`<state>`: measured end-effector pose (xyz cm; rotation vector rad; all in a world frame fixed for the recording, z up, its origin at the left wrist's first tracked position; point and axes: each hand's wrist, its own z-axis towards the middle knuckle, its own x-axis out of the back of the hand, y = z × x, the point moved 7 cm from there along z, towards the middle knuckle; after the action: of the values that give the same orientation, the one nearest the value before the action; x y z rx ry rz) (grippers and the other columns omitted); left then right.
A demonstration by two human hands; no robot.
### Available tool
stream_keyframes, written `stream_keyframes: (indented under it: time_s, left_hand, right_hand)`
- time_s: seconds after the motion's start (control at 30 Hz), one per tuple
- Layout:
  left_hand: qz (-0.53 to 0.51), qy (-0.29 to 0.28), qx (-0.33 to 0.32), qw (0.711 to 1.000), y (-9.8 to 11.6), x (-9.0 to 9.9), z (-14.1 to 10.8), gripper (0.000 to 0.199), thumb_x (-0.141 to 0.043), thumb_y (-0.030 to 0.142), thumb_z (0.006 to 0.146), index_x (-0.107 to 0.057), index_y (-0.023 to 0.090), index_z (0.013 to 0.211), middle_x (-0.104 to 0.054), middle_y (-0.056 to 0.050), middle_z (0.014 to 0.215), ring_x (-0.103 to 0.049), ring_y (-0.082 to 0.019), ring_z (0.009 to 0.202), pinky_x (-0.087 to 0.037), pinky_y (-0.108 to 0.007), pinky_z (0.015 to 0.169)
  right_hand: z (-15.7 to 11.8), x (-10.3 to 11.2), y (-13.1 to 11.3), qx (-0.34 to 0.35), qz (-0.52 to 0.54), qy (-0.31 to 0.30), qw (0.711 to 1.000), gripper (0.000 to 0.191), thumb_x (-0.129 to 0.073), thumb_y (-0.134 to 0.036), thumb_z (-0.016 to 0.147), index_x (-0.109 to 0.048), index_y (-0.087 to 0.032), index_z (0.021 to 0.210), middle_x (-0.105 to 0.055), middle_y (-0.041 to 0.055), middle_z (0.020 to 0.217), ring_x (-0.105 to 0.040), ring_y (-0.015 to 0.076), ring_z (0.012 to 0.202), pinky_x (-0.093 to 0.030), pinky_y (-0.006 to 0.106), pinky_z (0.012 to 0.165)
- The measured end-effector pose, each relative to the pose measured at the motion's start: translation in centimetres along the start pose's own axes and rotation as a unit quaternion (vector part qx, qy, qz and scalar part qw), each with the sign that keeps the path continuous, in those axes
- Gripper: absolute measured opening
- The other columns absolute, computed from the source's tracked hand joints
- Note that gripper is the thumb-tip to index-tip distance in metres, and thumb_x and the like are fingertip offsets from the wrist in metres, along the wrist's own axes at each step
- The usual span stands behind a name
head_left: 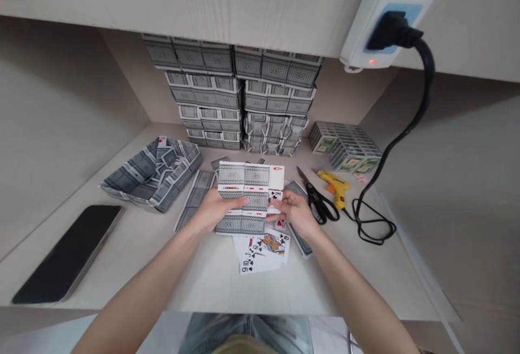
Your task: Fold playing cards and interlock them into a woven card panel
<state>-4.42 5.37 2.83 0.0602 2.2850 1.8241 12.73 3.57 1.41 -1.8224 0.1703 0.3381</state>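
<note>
A panel of joined playing cards (pixel 255 172), mostly backs up in rows, is held over the table. My left hand (pixel 215 209) grips its left side, thumb lying across the front. At the right edge my right hand (pixel 296 210) pinches a king of clubs (pixel 275 198) that sticks out of the middle row. An ace of hearts shows at the top right corner of the panel. Below lie loose face-up cards (pixel 260 259), among them a queen, a jack, a ten and a nine. More card strips (pixel 197 194) lie partly hidden under the panel.
An open card-built box (pixel 138 183) with cards inside stands at left, near a black phone-like slab (pixel 67 254). Black scissors (pixel 320 205) and a yellow glue gun (pixel 335 186) with a looping cord lie right. Stacked card boxes (pixel 211 94) and boxed packs (pixel 345 145) stand behind. A power strip (pixel 390 24) hangs above.
</note>
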Motion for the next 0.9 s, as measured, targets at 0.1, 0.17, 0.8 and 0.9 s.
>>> stream_keyframes:
  time_s: [0.1, 0.17, 0.8, 0.9]
  left_hand:
    - [0.0, -0.003, -0.006, 1.0, 0.1, -0.1, 0.0, 0.05, -0.078, 0.029, 0.051, -0.064, 0.013, 0.096, -0.064, -0.01, 0.107, -0.061, -0.027, 0.094, -0.046, -0.04, 0.085]
    - [0.003, 0.004, -0.008, 1.0, 0.0, 0.1, 0.0, 0.048, -0.077, 0.031, 0.053, -0.065, 0.014, 0.096, -0.065, -0.01, 0.106, -0.061, -0.027, 0.095, -0.046, -0.039, 0.086]
    - [-0.053, 0.114, -0.066, 0.99, 1.4, 3.1, 0.5, 0.051, -0.078, 0.027, 0.052, -0.063, 0.015, 0.1, -0.065, -0.009, 0.107, -0.06, -0.026, 0.098, -0.044, -0.041, 0.09]
    - [-0.061, 0.121, -0.061, 0.989, 1.3, 3.2, 0.5, 0.05, -0.078, 0.026, 0.052, -0.064, 0.015, 0.099, -0.065, -0.009, 0.107, -0.06, -0.026, 0.098, -0.045, -0.039, 0.089]
  right_hand:
    - [-0.1, -0.1, 0.0, 0.0, -0.003, -0.008, 1.0, 0.037, -0.076, -0.037, 0.053, -0.047, -0.017, 0.066, -0.064, -0.0002, 0.068, -0.065, 0.018, 0.063, -0.056, 0.032, 0.055]
    - [-0.1, -0.2, -0.2, 0.002, -0.01, -0.011, 1.0, 0.036, -0.075, -0.038, 0.054, -0.048, -0.018, 0.066, -0.064, -0.0006, 0.068, -0.064, 0.0174, 0.061, -0.055, 0.033, 0.057]
    - [-1.7, -0.8, 0.5, 0.064, -0.629, -0.143, 0.762, 0.049, -0.082, -0.04, 0.038, -0.059, -0.019, 0.076, -0.048, 0.0029, 0.091, -0.041, 0.0224, 0.093, -0.032, 0.031, 0.078]
    - [-1.1, -0.7, 0.4, 0.081, -0.603, -0.136, 0.782, 0.042, -0.082, -0.036, 0.04, -0.058, -0.018, 0.068, -0.049, 0.0016, 0.084, -0.043, 0.0195, 0.086, -0.033, 0.027, 0.073]
